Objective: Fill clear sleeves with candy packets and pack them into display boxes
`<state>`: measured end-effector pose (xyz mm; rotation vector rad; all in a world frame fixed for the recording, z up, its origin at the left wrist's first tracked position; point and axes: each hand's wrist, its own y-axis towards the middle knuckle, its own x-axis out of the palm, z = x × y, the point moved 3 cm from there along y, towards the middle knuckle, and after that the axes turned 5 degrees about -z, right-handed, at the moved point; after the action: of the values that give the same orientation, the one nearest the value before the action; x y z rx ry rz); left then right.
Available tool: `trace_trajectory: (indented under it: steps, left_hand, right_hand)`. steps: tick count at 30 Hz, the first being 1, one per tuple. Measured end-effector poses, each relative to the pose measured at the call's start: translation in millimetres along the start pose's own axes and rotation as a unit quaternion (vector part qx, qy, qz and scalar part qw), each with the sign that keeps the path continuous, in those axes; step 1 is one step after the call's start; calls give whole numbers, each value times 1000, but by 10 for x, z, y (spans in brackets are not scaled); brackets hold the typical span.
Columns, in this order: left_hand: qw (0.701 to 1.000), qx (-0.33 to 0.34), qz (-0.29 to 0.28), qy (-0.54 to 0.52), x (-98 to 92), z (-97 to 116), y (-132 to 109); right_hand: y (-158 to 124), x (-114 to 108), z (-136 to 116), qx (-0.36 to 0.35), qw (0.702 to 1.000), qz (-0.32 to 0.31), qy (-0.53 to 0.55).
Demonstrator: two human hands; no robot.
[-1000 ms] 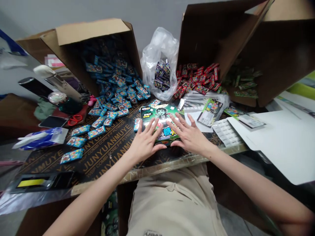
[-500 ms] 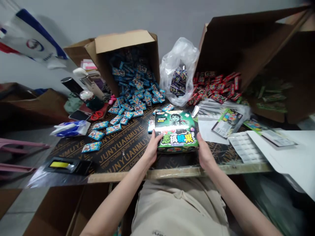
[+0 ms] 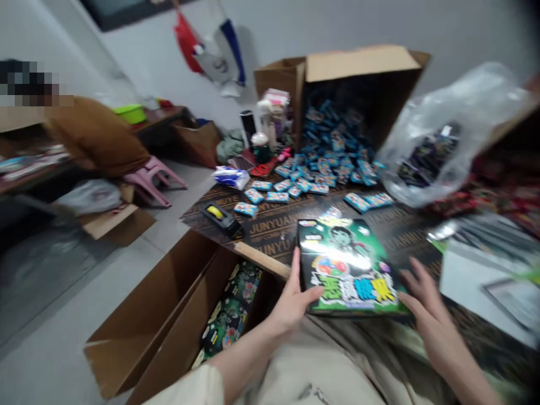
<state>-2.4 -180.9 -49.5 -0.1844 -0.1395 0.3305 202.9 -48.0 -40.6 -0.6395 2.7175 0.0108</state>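
Note:
A green and black printed candy box (image 3: 346, 256) with large colourful Chinese lettering is tilted over the table's front edge, close to my body. My left hand (image 3: 293, 301) grips its left side, thumb on the printed face and fingers along the edge. At the box's lower right corner is my right hand (image 3: 428, 309), slightly blurred, its fingers spread and the thumb at or touching the edge. Below on the left, an open carton (image 3: 169, 320) holds several similar green and black boxes (image 3: 232, 312).
Small blue candy packets (image 3: 333, 163) spill from a cardboard box (image 3: 358, 62) onto the dark table. A clear plastic bag (image 3: 459, 101) holds dark purple packets. A tape dispenser (image 3: 221, 219) lies near the left edge. Farther left, a person in brown (image 3: 101, 135) sits on a pink stool (image 3: 154, 177).
The view has swung left, bringing the floor carton and the seated person into sight. The candy box has come nearer my body, and my right hand's fingers have spread from its side.

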Motion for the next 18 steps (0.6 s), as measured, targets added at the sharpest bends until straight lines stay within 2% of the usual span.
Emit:
trace_trajectory:
  steps: [1,2,3,4,5,6,7,9,11,12,13,15,18]
  left_hand:
    - [999,25,26,10,-170,18,46]
    - [994,57,86,38,-403,41,85]
    - [976,93,180,80,-687,63,107]
    - [939,123,293,132,-992,78,108]
    - [886,138,407,175,-1290,73,94]
    - [839,137,487,199,-1556,43,91]
    - [814,125,524,216,-1780,-3,117]
    - [790,131,549,241,-2098,-101,204]
    - [779,169,547,258,-2257,-183,292]
    - [772,190,547,262,-2295,-217,322]
    - [767,205,549,261,-2317,-247,341]
    - [761,217,556,253,-2338,-294,354]
    - [758,224,560,247,-2351,-323,343]
  right_hand:
    - [89,-17,-196,-32,998,37,-44]
    - [184,25,-425,-75,993,63,-72]
    - [280,149,-669,-124,987,63,-83]
    - [377,371,-904,-168,982,19,-82]
    - [470,677,-1116,-201,975,-47,-78]
    - [556,1050,-1295,-230,961,-126,-90]
    - [638,1457,-1437,-255,942,-193,-100]
    - [816,2280,-1596,-271,907,-287,-146]
    - [1015,2968,-1607,-202,899,-320,-221]
    - [1092,3229,-1609,-190,898,-322,-232]
    - [1151,3436,-1605,-177,897,-324,-244]
    - [1212,3706,-1604,-163,897,-325,-252]
    - [1214,3888,-1630,-148,894,-337,-255]
